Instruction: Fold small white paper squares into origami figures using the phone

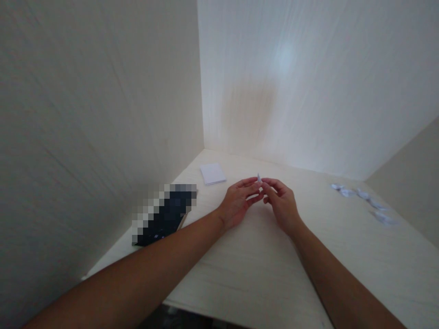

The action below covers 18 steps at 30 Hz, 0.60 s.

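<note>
A small folded piece of white paper [259,178] stands up between my fingertips, above the middle of the table. My left hand [239,199] pinches it from the left with thumb and forefinger. From the other side, the thumb and fingers of my right hand [281,201] close on the same piece. Most of the paper is hidden by the fingers, so its exact folded shape cannot be made out. Behind and left of my left hand lies a stack of white square paper sheets [213,173].
Several small folded white paper pieces [362,194] lie in a row at the table's right side. A dark phone-like device [168,217], partly pixelated, rests by the left wall [103,114]. Pale panels enclose the white table [254,265] at left, back and right.
</note>
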Tool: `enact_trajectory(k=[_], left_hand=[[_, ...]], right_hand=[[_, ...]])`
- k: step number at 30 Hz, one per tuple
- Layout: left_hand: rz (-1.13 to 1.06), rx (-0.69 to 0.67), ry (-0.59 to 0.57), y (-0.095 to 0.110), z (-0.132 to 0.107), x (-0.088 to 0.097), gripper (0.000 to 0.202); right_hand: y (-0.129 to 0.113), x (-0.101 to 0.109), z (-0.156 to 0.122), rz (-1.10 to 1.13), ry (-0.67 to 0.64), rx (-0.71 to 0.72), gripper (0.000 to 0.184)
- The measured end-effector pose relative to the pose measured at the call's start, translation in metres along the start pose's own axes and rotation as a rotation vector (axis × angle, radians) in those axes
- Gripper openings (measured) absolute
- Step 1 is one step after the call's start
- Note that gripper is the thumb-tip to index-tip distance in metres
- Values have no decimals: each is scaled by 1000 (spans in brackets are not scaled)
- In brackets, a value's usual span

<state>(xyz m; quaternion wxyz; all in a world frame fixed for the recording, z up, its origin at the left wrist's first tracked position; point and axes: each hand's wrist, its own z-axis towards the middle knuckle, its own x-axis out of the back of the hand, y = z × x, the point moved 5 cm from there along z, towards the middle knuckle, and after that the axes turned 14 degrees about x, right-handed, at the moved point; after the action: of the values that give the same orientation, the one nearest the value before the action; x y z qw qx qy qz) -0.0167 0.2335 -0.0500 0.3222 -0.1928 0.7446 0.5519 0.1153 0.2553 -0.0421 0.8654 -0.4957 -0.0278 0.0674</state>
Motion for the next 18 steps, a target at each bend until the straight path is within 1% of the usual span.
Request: enact_trajectory(k=[9,13,18], left_hand=[[37,7,-21,0,1,0,33],[58,-29,13,0,0,0,35],[146,-92,78,1,-2,1,38]], right_hand=[[-16,2,-5,-346,51,236,22],[-24,0,-8,-419,97,289,19],[-29,-4,-8,-488,85,341,21]])
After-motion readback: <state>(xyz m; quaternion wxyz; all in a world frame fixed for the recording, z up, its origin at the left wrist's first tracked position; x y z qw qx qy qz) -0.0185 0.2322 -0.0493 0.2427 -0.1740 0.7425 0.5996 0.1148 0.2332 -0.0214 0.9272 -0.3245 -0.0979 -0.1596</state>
